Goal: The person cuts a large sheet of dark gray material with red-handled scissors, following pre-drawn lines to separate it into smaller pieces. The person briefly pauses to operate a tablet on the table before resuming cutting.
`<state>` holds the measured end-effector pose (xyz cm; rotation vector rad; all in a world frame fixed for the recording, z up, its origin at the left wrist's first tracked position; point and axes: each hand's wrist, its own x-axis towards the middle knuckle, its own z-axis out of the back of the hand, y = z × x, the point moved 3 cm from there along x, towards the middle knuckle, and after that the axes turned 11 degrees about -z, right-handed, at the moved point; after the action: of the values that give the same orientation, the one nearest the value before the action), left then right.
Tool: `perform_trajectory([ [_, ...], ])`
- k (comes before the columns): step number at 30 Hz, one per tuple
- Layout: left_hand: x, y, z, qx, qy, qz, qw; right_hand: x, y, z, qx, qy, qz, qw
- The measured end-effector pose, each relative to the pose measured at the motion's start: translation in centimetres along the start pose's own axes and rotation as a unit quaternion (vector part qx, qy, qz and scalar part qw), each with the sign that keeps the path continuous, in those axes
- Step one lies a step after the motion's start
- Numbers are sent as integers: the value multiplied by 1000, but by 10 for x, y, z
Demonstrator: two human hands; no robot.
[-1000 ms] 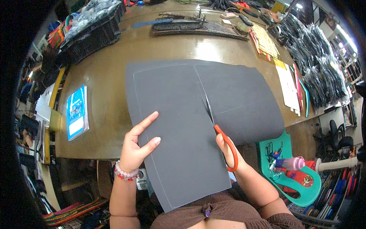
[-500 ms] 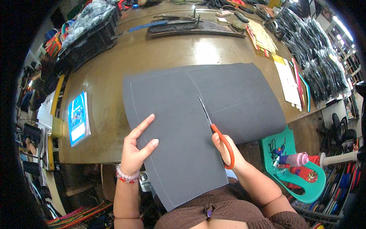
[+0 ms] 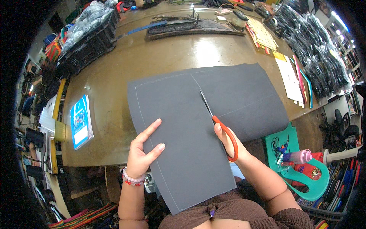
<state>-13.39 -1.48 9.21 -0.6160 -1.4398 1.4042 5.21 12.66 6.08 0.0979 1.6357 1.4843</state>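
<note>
A large dark grey sheet (image 3: 183, 126), cloth-like and marked with thin pale lines, lies partly on the table with its near part hanging over the edge towards me. My left hand (image 3: 144, 154) grips the sheet's left side, thumb and forefinger on top and the other fingers hidden beneath. In my right hand (image 3: 230, 143) are orange-handled scissors (image 3: 223, 124), their blades lying along a cut through the sheet. The blade tips point away from me, close below the top of a curved pale line. The cut edge runs from the scissors down to the sheet's near right corner.
A blue booklet (image 3: 81, 122) lies left on the brown table (image 3: 103, 99). Black crate (image 3: 89, 47) stands far left; a dark board (image 3: 194, 28) lies at the back. Paper pieces (image 3: 289, 78) and plastic-wrapped packs (image 3: 324, 57) are right. A green stool (image 3: 295, 175) holds a pink bottle (image 3: 297, 157).
The scissors have advanced a little farther from me along the curved line, lengthening the cut. My left hand keeps its hold on the sheet. The whole view has shifted slightly.
</note>
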Motion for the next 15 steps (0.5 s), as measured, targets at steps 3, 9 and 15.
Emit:
perform_trajectory([
  [3,1,0,1,7,3,-2,1000,0,-4,-1,0,-27,7,1000],
  [9,-2,-5,0,-4,11,-6,1000,-3,11,-5,51,-45,15,998],
  [15,-5,-10,-1,7,12,-25,1000,-3,26,-2,20,-59,25,998],
])
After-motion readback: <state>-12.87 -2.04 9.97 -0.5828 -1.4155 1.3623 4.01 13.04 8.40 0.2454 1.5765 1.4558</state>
